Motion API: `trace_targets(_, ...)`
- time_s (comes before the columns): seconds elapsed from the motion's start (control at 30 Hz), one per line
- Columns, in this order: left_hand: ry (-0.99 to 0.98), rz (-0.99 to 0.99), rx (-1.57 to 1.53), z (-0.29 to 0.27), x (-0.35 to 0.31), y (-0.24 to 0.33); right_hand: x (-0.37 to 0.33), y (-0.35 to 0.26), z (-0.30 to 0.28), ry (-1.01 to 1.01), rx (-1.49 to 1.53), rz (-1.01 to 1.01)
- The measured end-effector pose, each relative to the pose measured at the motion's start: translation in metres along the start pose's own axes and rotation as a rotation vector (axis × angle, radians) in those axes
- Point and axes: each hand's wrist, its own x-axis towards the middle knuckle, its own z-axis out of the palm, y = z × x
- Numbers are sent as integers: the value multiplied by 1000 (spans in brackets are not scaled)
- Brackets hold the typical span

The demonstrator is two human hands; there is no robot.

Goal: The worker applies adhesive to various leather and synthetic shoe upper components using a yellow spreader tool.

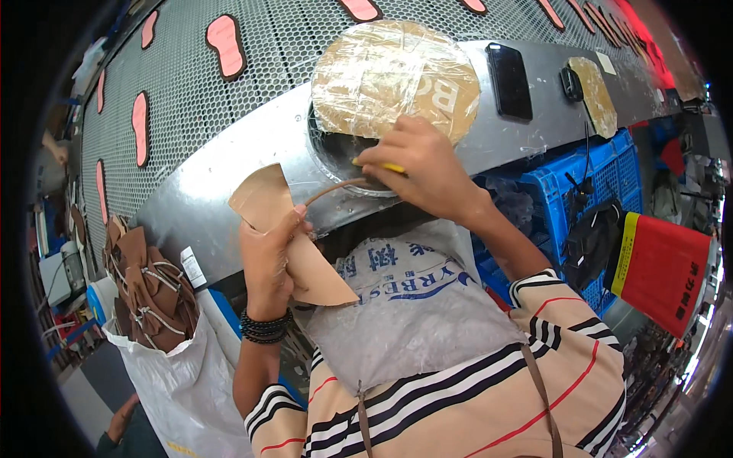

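by the metal ledge (202, 202) curves a plain tan sheet (266, 200).

A shoemaking workshop: on the far side, a wide mesh surface (183, 91) bears pink, dark-edged shoe-sole shapes (226, 47); along it runs a metal ledge (259, 141) with a half-covered pot (336, 156). Near left, a white sack (179, 382) holds brown, laced shoe parts (153, 286); at right stands a blue plastic crate (609, 172).

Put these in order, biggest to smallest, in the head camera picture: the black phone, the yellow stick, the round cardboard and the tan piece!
1. Round cardboard
2. Tan piece, though the left hand hides some
3. Black phone
4. Yellow stick, partly hidden by the right hand
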Motion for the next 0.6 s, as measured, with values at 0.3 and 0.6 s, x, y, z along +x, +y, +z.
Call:
trace_targets(0.3, 31, -88, -61, -10, -7, -15, -5, -24, 4, 286, 358, 292)
trace_targets(0.6, -166, -320, -728, -60, -41, -64, 2, -13, -5, 291, 193, 201)
